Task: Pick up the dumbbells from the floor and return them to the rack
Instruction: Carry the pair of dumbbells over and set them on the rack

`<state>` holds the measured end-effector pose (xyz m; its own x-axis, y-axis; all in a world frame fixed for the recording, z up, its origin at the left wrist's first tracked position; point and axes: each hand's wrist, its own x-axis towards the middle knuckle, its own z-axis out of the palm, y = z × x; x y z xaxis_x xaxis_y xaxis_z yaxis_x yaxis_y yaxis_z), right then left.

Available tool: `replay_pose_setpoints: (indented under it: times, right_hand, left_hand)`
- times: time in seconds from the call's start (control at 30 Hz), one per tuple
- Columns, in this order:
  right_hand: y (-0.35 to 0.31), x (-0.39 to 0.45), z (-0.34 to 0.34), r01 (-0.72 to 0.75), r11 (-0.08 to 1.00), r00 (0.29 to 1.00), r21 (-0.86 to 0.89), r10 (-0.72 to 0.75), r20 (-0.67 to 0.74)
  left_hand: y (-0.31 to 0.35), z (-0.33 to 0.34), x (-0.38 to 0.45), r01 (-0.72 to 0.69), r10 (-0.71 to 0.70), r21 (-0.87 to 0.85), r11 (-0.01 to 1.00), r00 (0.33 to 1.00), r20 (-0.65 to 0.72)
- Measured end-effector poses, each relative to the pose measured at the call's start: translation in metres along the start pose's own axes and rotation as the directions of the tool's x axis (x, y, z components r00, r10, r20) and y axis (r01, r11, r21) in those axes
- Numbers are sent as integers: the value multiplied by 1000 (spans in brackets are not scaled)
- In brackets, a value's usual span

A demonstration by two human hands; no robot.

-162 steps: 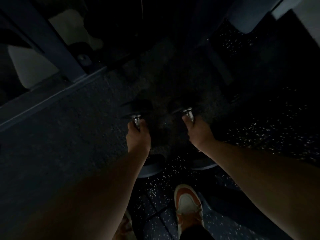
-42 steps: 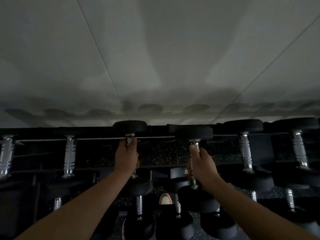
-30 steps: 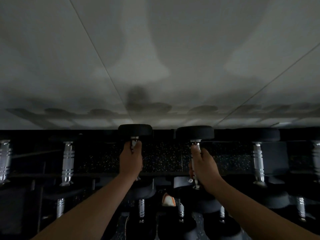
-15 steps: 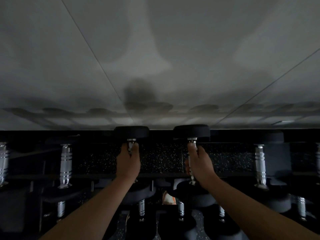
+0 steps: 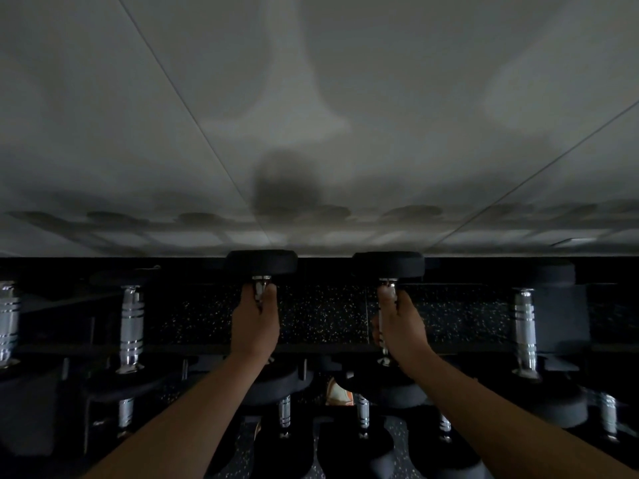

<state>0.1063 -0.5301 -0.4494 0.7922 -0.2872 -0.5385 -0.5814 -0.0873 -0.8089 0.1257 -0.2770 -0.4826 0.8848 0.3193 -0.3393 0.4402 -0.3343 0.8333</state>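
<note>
The scene is dim. My left hand (image 5: 255, 323) is wrapped around the chrome handle of a black dumbbell (image 5: 261, 262), whose far head sits at the back of the rack's top tier. My right hand (image 5: 401, 323) grips the handle of a second black dumbbell (image 5: 388, 264) beside it. Both dumbbells lie front to back across the dark rack (image 5: 321, 348), their near heads below my wrists. Whether they rest fully on the rails I cannot tell.
Other dumbbells with chrome handles (image 5: 131, 324) (image 5: 525, 331) sit on the same tier to the left and right, and more on the lower tier (image 5: 285, 411). A pale wall (image 5: 311, 115) rises behind the rack. A shoe (image 5: 339, 392) shows through the rack on the speckled floor.
Both dumbbells came up off the floor to the rack's top tier. In the last second they shifted slightly back and level, my hands still on the handles.
</note>
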Motion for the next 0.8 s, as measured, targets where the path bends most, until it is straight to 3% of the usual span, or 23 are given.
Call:
replay_pose_setpoints:
  times: [0.17, 0.37, 0.6, 0.8]
  right_hand:
    - [0, -1, 0, 5, 1000, 1000, -19, -5, 2]
    - [-4, -9, -1, 65, 949, 997, -309, -73, -14]
    - [-20, -23, 2, 48, 934, 999, -353, -40, 30]
    - [-31, -48, 5, 36, 927, 999, -374, -36, 7]
  left_hand:
    - [7, -1, -2, -27, 27, 48, 998, 1000, -2]
    - [24, -5, -12, -33, 28, 159, 987, 999, 35]
    - [43, -11, -31, -77, 68, 176, 981, 996, 59]
    - [55, -27, -52, -209, 195, 165, 964, 976, 99]
